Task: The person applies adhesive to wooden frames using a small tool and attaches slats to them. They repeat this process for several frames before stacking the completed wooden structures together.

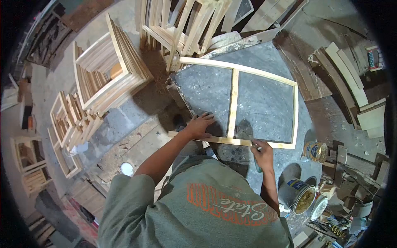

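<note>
A light wooden frame (233,99) with one crossbar lies on the grey work surface (264,107). My left hand (201,125) rests at the frame's near rail, left of the crossbar, its fingers spread. Right of the crossbar, my right hand (263,155) is closed around a tool with a green handle (258,167), at the same rail. The tool's working end is mostly hidden by the fingers.
Stacked wooden frames (111,70) stand at the left, with more frames (190,25) beyond the work surface. A bucket (303,197) of brownish material and a tin (315,151) are at the right. Curved boards (347,74) lie at the upper right.
</note>
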A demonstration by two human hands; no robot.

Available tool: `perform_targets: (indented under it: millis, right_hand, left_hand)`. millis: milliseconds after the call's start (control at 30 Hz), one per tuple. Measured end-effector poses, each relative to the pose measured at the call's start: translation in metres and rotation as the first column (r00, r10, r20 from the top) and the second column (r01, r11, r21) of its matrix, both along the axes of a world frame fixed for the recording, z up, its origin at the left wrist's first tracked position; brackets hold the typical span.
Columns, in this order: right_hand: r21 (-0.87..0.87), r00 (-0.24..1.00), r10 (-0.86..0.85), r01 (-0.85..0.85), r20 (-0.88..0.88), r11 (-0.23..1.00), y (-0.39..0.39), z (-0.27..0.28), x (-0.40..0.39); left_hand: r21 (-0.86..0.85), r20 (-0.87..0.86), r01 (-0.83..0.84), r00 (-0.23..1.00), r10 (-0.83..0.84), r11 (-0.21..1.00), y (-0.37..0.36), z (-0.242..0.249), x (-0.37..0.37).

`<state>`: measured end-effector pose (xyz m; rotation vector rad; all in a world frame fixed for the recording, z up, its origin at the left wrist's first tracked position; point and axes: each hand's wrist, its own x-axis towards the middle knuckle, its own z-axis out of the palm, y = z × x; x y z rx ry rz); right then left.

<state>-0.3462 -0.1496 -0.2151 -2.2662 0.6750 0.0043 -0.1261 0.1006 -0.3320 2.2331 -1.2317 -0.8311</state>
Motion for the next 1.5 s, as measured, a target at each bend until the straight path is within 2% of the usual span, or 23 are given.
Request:
perform_targets:
  millis: [33,133,233,333,433,533,633,733,833,933,1033,1067,1167,1200,1300,1333,1433,1500]
  right_hand:
    - [0.011,0.999,-0.038,0.038,-0.022,0.999,-0.006,-0.002,-0.011]
    - [0.021,0.991,-0.125,0.126,-0.053,0.992,-0.018,-0.004,-0.040]
    - [0.058,0.984,-0.169,0.171,-0.049,0.984,-0.022,-0.017,-0.067]
    - [0.118,0.979,-0.190,0.197,-0.069,0.973,-0.013,-0.019,-0.073]
    - [0.097,0.987,-0.141,0.149,-0.083,0.984,-0.004,-0.018,-0.070]
    - [0.160,0.994,-0.110,0.109,0.000,0.981,0.002,-0.023,-0.067]
    - [0.183,0.998,-0.063,0.062,0.000,0.981,0.008,-0.021,-0.055]
    - [0.321,0.995,-0.006,-0.025,0.096,0.947,0.026,-0.031,-0.040]
    - [0.230,0.957,0.165,-0.221,0.240,0.948,0.060,-0.036,-0.013]
    - [0.140,0.938,0.307,-0.330,0.161,0.934,0.091,-0.046,0.006]
    - [0.265,0.927,0.340,-0.371,0.157,0.890,0.121,-0.057,0.020]
    - [0.219,0.910,0.357,-0.400,0.211,0.890,0.129,-0.069,0.021]
    - [0.176,0.921,0.339,-0.372,0.192,0.911,0.160,-0.066,0.033]
    - [0.144,0.909,0.355,-0.390,0.218,0.909,0.168,-0.073,0.036]
    - [0.166,0.924,0.319,-0.355,0.208,0.920,0.200,-0.088,0.045]
    - [0.159,0.940,0.304,-0.328,0.154,0.931,0.212,-0.084,0.049]
    - [0.083,0.949,0.248,-0.268,0.197,0.960,0.244,-0.097,0.060]
    - [-0.034,0.956,0.197,-0.194,0.218,0.980,0.263,-0.116,0.067]
  left_hand:
    - [-0.118,-0.050,-0.063,0.997,0.057,0.991,0.008,-0.003,0.004]
    - [-0.123,-0.052,-0.234,0.972,0.230,0.964,0.041,-0.003,0.021]
    - [0.024,-0.156,-0.372,0.915,0.371,0.928,0.071,0.010,0.039]
    - [0.063,-0.067,-0.528,0.844,0.532,0.847,0.092,0.021,0.041]
    - [0.010,-0.037,-0.541,0.840,0.541,0.841,0.108,0.006,0.041]
    - [0.066,-0.154,-0.600,0.783,0.602,0.797,0.119,-0.016,0.042]
    - [0.035,-0.138,-0.647,0.752,0.645,0.762,0.133,-0.031,0.039]
    - [0.083,-0.080,-0.652,0.749,0.657,0.754,0.150,-0.037,0.028]
    - [0.033,-0.177,-0.657,0.738,0.652,0.753,0.161,-0.031,0.008]
    - [0.086,-0.322,-0.713,0.641,0.697,0.696,0.164,-0.032,-0.008]
    - [0.117,-0.315,-0.686,0.660,0.682,0.718,0.166,-0.035,-0.007]
    - [0.109,-0.323,-0.709,0.638,0.699,0.697,0.167,-0.040,-0.007]
    - [0.057,-0.376,-0.578,0.743,0.553,0.814,0.176,-0.044,0.007]
    - [0.052,-0.351,-0.517,0.792,0.501,0.854,0.175,-0.029,0.014]
    - [0.106,-0.492,-0.407,0.771,0.404,0.907,0.182,-0.031,0.033]
    - [0.231,-0.566,-0.394,0.690,0.452,0.890,0.177,-0.013,0.038]
    - [0.152,-0.678,-0.312,0.658,0.329,0.938,0.179,-0.021,0.051]
    - [0.131,-0.648,-0.212,0.721,0.245,0.968,0.177,-0.024,0.060]
